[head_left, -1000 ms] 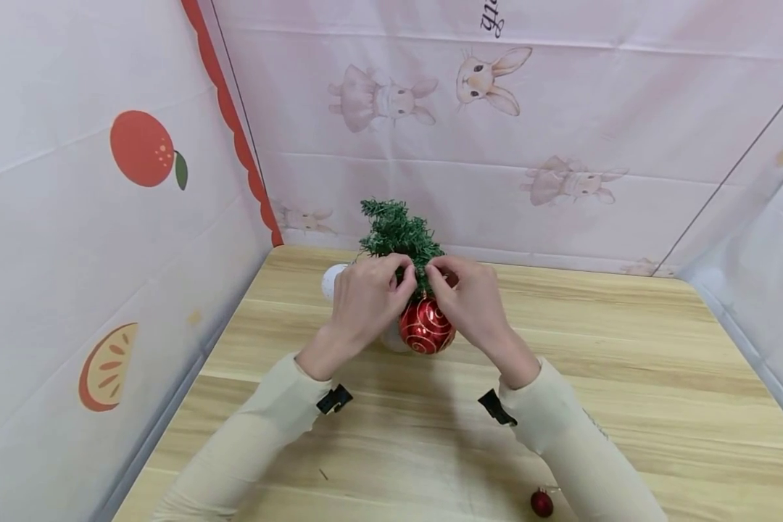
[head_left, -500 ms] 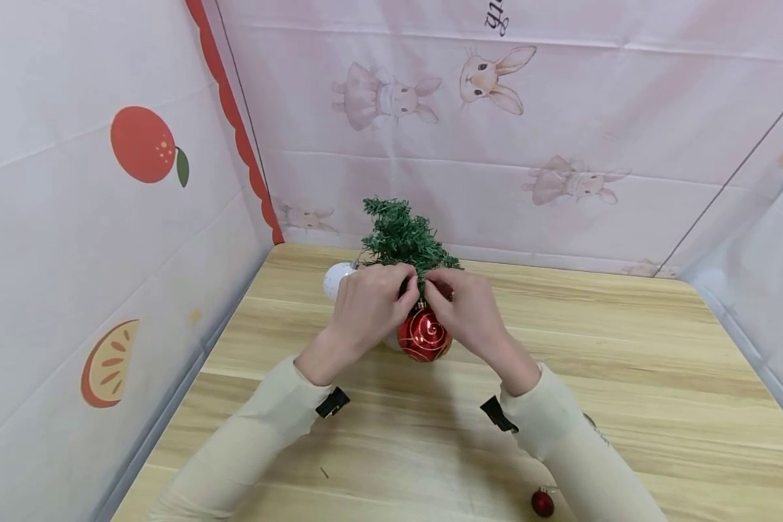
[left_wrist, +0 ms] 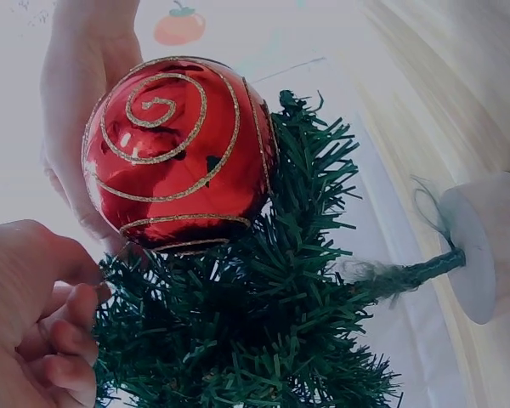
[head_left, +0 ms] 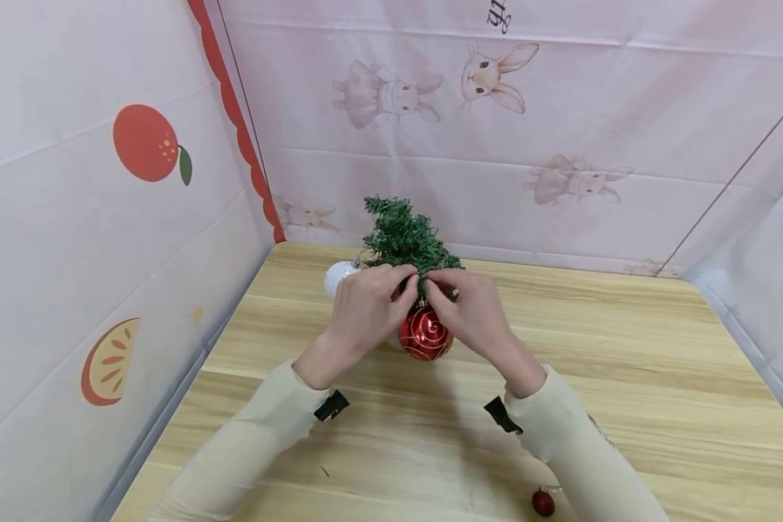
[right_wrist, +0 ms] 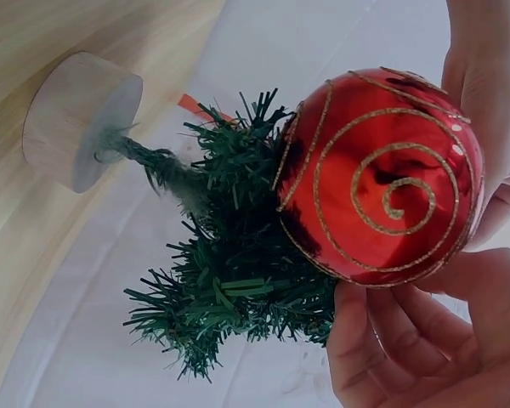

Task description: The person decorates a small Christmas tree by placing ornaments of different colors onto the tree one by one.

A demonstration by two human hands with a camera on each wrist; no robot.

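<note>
A large shiny red Christmas bauble (head_left: pixel 425 333) with gold glitter swirls hangs at the front of a small green artificial Christmas tree (head_left: pixel 401 232). Just above the bauble's cap, my left hand (head_left: pixel 372 304) and right hand (head_left: pixel 473 308) face each other, each with thumb and forefinger pinched together. What they pinch is hardly visible; by its place it is the bauble's hanging string, against the branches. In the right wrist view, right-hand fingers (right_wrist: pixel 399 331) lie close under the bauble. The tree's pale round base (left_wrist: pixel 484 246) shows in the left wrist view.
A white bauble (head_left: pixel 339 278) is at the tree's left. A small dark red bauble (head_left: pixel 543 502) with a clear loop lies by my right sleeve (head_left: pixel 581 442). A thin brown scrap (head_left: pixel 325 471) is on the wooden table (head_left: pixel 391 442). Printed cloth walls (head_left: pixel 431 174) stand behind and left.
Both hands have come slightly down and toward me since a second ago, and the red bauble has turned and dropped a little with them. Over the last half second they barely moved.
</note>
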